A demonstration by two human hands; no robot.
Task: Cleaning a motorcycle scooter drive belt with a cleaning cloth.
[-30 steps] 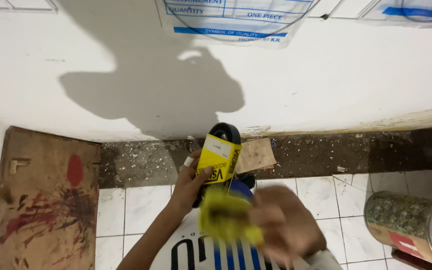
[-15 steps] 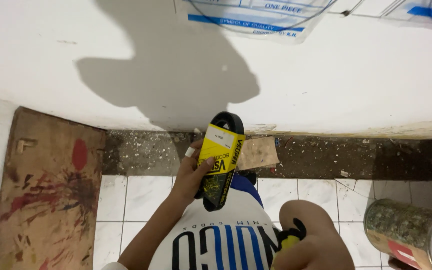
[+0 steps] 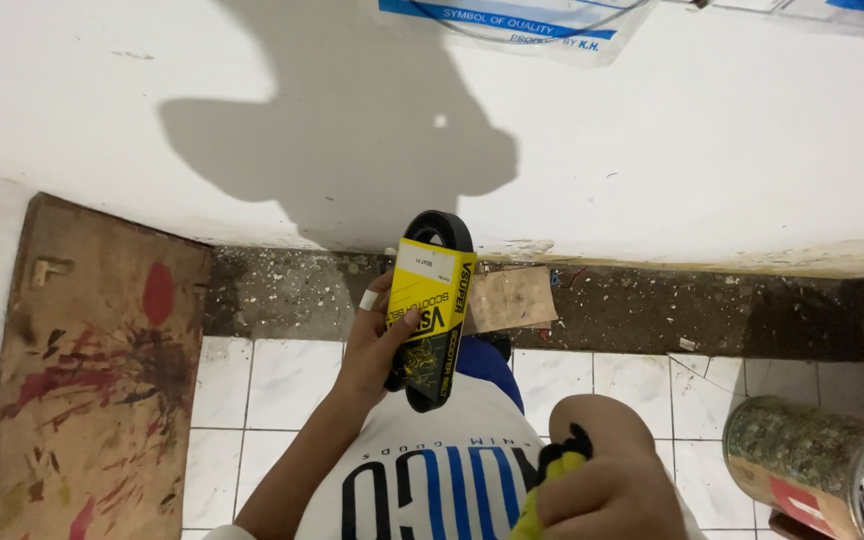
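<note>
The left hand [image 3: 377, 335] grips a black rubber drive belt [image 3: 430, 310] in a yellow cardboard sleeve, thumb across the front of the sleeve and fingers wrapped behind its left edge; a white band shows on one finger. The belt stands nearly upright, tilted slightly to the right, its black loop rising above the sleeve and its lower loop showing beneath. It is held in the air over the person's lap, above a white shirt with blue and black lettering [image 3: 452, 480].

The right hand [image 3: 607, 480] sits below and to the right of the belt, well apart from it, clenched around a yellow and black item [image 3: 552, 475]; what that item is cannot be made out, as only a small part shows past the knuckles.

Just behind the belt, to its right, a small square of brown cardboard [image 3: 514, 298] lies on a dark, debris-strewn strip of floor [image 3: 282, 290] at the foot of a white wall [image 3: 702, 150]. Below that strip the floor is white tile [image 3: 282, 385]. Far left of the belt a paint-stained wooden board [image 3: 82, 370] lies flat, marked with red and dark streaks. Far right and lower than the belt, a cylindrical tin [image 3: 817, 465] lies tilted at the frame's edge. Above the belt, a blue and white printed plastic bag [image 3: 512, 25] hangs at the top of the wall, and the person's shadow [image 3: 352, 150] falls across the wall
</note>
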